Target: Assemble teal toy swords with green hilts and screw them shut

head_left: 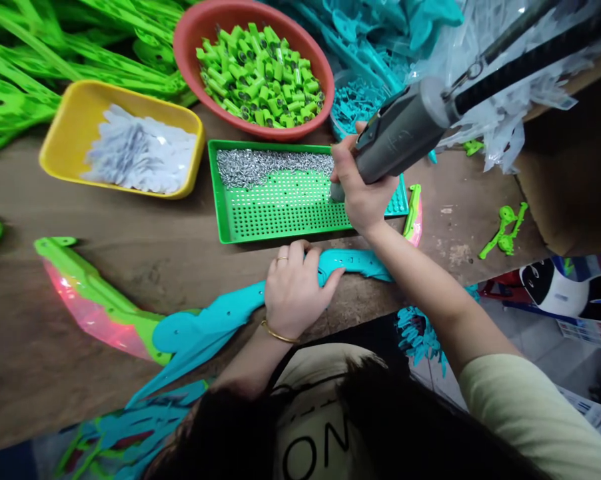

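Note:
My left hand (298, 287) is wrapped over the middle of a toy bow (225, 310), pressing it to the table. The bow has a turquoise plastic body, and green tips with clear pinkish panels at both ends. My right hand (363, 190) grips a grey electric screwdriver (405, 130), which hangs from a cable and spring. Its lower end is over the right part of a green perforated tray (225, 220), where many small silver screws (250, 167) lie heaped along the far side. My right forearm hides part of the bow's right end.
Behind the tray stand a red bowl (185, 47) of green cylindrical parts and a yellow bin (60, 157) of whitish strips. Green parts (10, 87) pile up far left, turquoise ones (360, 40) at the back. A cardboard box (570, 167) and small green pieces (505, 233) are at right.

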{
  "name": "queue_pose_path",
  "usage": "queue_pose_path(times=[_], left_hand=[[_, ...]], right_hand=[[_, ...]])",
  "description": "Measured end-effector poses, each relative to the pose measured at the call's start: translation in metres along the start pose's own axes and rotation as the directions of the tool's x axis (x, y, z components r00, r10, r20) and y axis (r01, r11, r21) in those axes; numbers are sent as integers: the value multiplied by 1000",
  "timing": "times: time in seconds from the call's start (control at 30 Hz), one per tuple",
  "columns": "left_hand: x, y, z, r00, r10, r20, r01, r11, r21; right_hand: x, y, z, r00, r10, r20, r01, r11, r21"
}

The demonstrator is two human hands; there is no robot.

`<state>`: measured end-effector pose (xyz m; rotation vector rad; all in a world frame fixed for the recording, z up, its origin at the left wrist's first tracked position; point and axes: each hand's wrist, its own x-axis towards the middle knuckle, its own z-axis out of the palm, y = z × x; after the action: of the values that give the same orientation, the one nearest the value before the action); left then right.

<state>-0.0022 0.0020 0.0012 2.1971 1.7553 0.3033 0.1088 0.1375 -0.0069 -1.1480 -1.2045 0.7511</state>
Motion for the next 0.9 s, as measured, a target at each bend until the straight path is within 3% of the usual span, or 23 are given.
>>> queue_pose_path(times=[0.13, 0.23, 0.37, 0.47, 0.57, 0.7, 0.9], left_hand=[[1, -1, -1, 1000, 4, 25, -5, 1000, 5], [1, 0, -2, 999, -10, 36, 10, 1000, 5], [1, 2, -3, 998, -23, 51, 24, 1000, -16], [2, 1, -4, 998, -16, 63, 17, 1000, -24], [2, 0, -5, 998, -12, 58, 13, 1000, -24], [2, 1, -4, 999, -8, 45, 8, 1000, -12], [1, 1, 0, 1000, 7, 3, -7, 1000, -18]], right_hand=[[3, -4, 2, 997, 64, 43, -65, 998, 15], [6, -24, -5, 998, 52, 31, -53, 998, 34], [-10, -62, -30, 998, -60, -25, 62, 994, 86], [-36, -75, -52, 996, -78, 48, 72, 991, 115], [-57, -72, -68, 981, -106, 164, 86, 988, 125], [-68, -61, -74, 971, -162, 177, 148, 985, 93], [-74, -48, -72, 968, -109, 228, 84, 989, 120]])
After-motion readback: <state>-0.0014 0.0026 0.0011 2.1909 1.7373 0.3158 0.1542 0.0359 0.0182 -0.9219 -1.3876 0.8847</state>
